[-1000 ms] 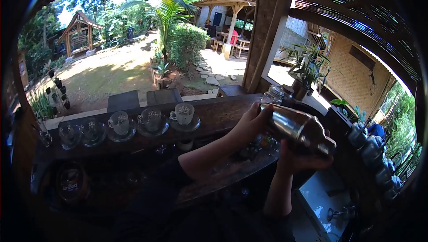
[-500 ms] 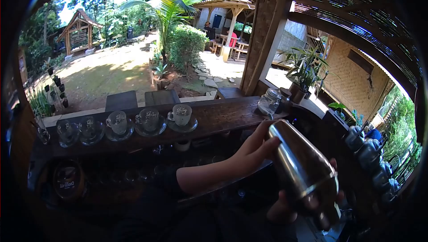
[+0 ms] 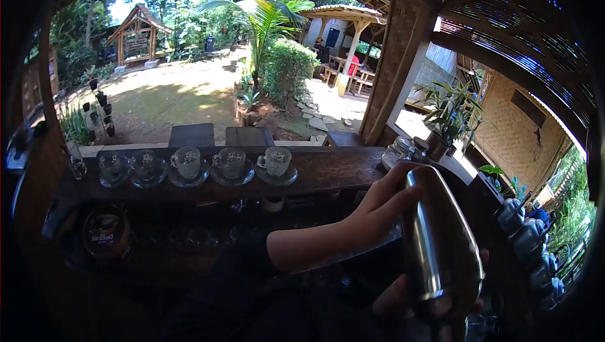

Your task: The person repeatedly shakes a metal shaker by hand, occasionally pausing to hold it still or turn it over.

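A shiny metal cocktail shaker point(image 3: 441, 235) is tilted in front of me, right of centre, above the dark area behind the counter. My left hand point(image 3: 381, 206) is closed on its upper end, the fingers partly behind it. Around the lower end wraps my right hand point(image 3: 394, 298); its fingertips show on the far right side and the rest is hidden or dark. On the wooden counter ledge point(image 3: 328, 172) stand several clear glass cups on saucers, the nearest glass cup point(image 3: 276, 162) holding something pale and speckled.
A glass jar point(image 3: 398, 151) stands beside the potted plant point(image 3: 447, 115) at the ledge's right end. Several metal kettles point(image 3: 528, 238) line the right side. A round dark sign point(image 3: 105, 235) is below the ledge. Stools point(image 3: 192, 135) stand beyond it, facing the garden.
The view has shifted, so the cups and garden sit lower and farther right. The shaker has become more upright, with both hands still gripping it.
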The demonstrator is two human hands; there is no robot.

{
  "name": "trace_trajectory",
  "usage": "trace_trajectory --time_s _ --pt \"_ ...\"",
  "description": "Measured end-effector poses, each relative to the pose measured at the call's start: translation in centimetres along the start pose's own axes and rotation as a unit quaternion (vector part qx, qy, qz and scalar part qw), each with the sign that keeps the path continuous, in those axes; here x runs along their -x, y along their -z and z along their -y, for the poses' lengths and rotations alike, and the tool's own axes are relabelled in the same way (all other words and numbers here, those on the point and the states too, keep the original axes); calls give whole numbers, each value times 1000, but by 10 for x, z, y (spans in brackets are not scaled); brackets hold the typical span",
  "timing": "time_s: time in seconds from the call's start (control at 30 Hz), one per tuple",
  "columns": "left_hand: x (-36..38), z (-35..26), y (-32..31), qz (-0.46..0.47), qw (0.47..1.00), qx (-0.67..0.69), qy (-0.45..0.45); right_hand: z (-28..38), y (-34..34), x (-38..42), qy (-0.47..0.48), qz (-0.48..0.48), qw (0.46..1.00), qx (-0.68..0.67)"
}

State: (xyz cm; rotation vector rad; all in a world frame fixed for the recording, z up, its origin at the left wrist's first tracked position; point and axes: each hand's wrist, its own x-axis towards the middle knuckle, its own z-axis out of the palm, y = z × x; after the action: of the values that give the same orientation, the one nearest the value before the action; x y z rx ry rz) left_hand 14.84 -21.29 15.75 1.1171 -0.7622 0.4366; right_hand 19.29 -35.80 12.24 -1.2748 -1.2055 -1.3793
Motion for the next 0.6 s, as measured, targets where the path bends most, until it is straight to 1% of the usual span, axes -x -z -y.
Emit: trace_trajectory --time_s 0.07,0.1,0.13,0.17,0.2,0.23,0.27,0.3,0.33,0.37,0.4,0.43,0.47,0.5,0.53,0.6 --pt "-24 51 26 -76 993 9 92 -6 2 5 25 8 996 85" --pt "-32 73 42 -106 982 45 148 -20 -15 -8 37 -78 987 138" --pt "-35 92 55 -136 966 82 203 -46 -15 15 -95 -61 977 178" --pt "-31 103 61 -174 954 86 229 -50 -16 25 -86 -59 987 124" --pt "-25 101 54 -166 956 85 228 -54 -18 24 -70 -63 993 69" --pt "-16 94 43 -151 967 96 184 -40 -11 15 -5 -21 998 67" --pt "-6 85 35 -139 974 107 144 -12 1 12 54 22 996 65" --pt "5 64 24 -94 990 52 93 13 7 14 23 37 999 2" --pt "14 49 16 -48 998 -1 41 30 11 11 20 35 999 4" --pt "17 52 16 -2 997 -40 -73 45 16 7 -128 49 910 -393" --pt "18 57 17 -26 992 -63 -102 53 20 7 -251 50 650 -716" --pt "14 75 25 -59 998 6 -16 24 14 16 -87 36 912 -400" --pt "7 103 40 -93 990 73 71 -16 2 25 93 20 995 -7" --pt "2 132 61 -127 977 84 149 -32 -6 27 87 11 991 105" --pt "5 122 63 -155 966 71 197 -45 -19 38 -70 -20 997 32" --pt "11 111 52 -162 967 51 190 -44 -12 43 -73 -39 996 31"
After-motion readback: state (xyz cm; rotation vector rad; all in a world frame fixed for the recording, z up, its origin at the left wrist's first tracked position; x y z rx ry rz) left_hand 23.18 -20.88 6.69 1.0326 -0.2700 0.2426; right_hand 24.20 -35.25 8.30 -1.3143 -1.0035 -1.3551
